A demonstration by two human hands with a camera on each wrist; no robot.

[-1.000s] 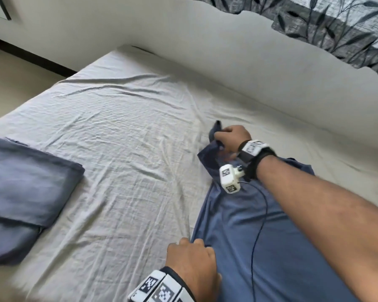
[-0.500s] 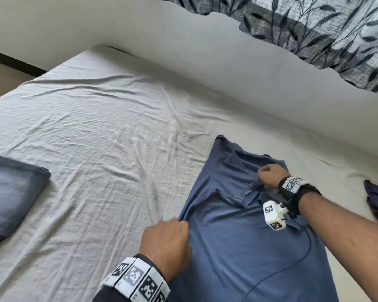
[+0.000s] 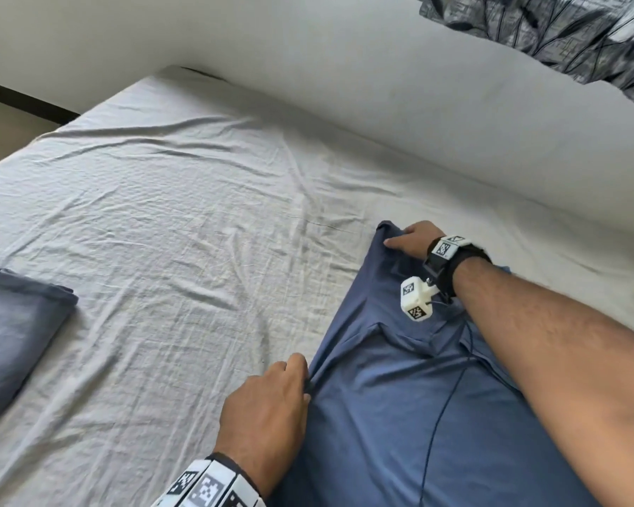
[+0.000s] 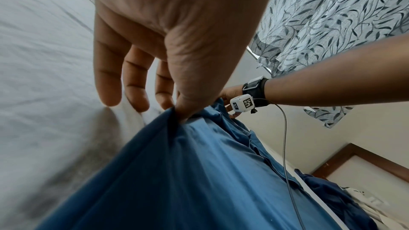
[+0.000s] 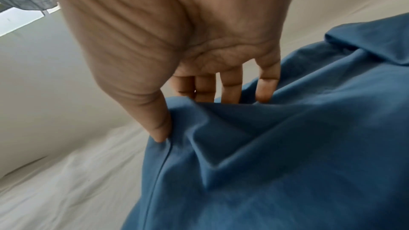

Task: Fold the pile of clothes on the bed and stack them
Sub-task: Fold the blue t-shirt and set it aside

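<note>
Left hand (image 3: 268, 400): seen nearest in the head view; the blue shirt's (image 3: 399, 415) left edge is pinched between thumb and forefinger, the other fingers (image 4: 108, 83) hanging loose and apart over the bed sheet (image 3: 162, 232).
Blue shirt: spread on the right part of the bed, partly under the right forearm; a slanting crease is carried across its middle.
Right hand (image 3: 410, 237): placed farther off at the shirt's top corner, the fabric held between the thumb and the fingers (image 5: 265, 90) laid on the cloth.
Folded pile (image 3: 19, 334): a grey-blue folded garment is kept at the left edge of the bed, well apart from the shirt.
Unfolded clothes (image 4: 327, 191): dark cloth is seen beyond the shirt in the left wrist view.
Risk, thin pinch: the edge could be lost from the left hand if the cloth is pulled taut, since little fabric is held.
Risk, crease: the middle wrinkle is likely to be folded in if it is not smoothed first.
Risk, cable: the wrist camera cable (image 3: 440, 415) lies on the shirt and could be caught in a fold.
Change from earlier: the right hand is now found at the top corner, whereas half a second ago it was at the collar area, nearer the middle; the left hand's pinch is unchanged.
</note>
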